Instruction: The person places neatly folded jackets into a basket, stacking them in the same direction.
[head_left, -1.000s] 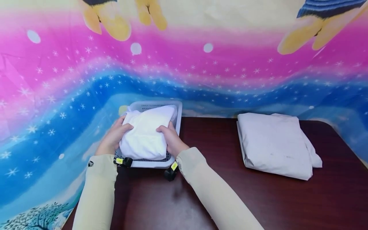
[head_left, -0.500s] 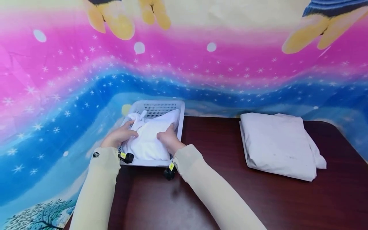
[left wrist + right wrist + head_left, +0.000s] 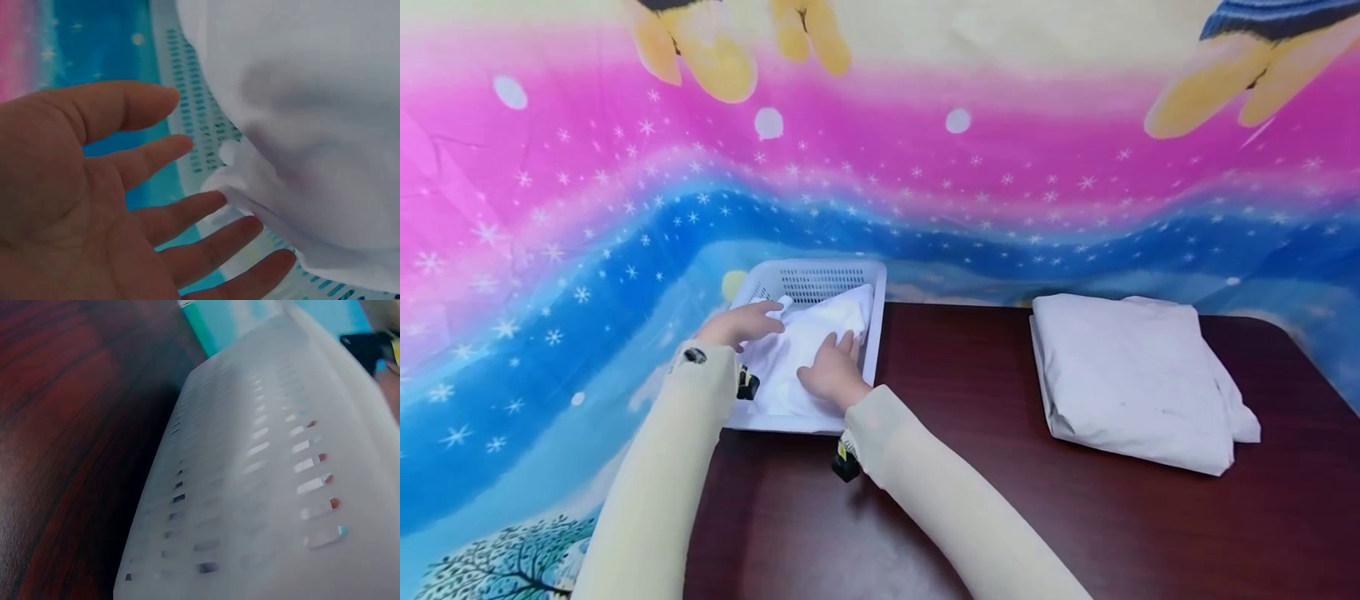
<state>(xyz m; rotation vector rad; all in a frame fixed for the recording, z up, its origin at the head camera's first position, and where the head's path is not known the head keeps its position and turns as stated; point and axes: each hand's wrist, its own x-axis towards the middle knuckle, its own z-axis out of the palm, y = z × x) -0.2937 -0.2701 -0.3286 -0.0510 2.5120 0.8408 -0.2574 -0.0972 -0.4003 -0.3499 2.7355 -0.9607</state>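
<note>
A white cloth (image 3: 782,358), loosely folded, lies in a white perforated plastic basket (image 3: 790,425) at the table's left end. My left hand (image 3: 741,325) hovers at the basket's left side. In the left wrist view, that hand (image 3: 112,206) has its palm turned to the camera and fingers spread, the lower fingertips right at the edge of the cloth (image 3: 325,137). My right hand (image 3: 835,371) lies on the right part of the cloth with its fingers extended. The right wrist view shows the slotted outer wall of the basket (image 3: 231,481); the right hand is outside that frame.
To the right, a larger folded off-white fabric bundle (image 3: 1135,383) rests on the dark brown table (image 3: 940,400). Behind the table and along its left side hangs a colourful printed backdrop (image 3: 925,183). Black wrist cameras sit at both cuffs.
The cloth has gone down into the basket, baring the back wall. Both hands have loosened their grip; the left has lifted off and moved forward and right, fingers spread, while the right stays on the cloth.
</note>
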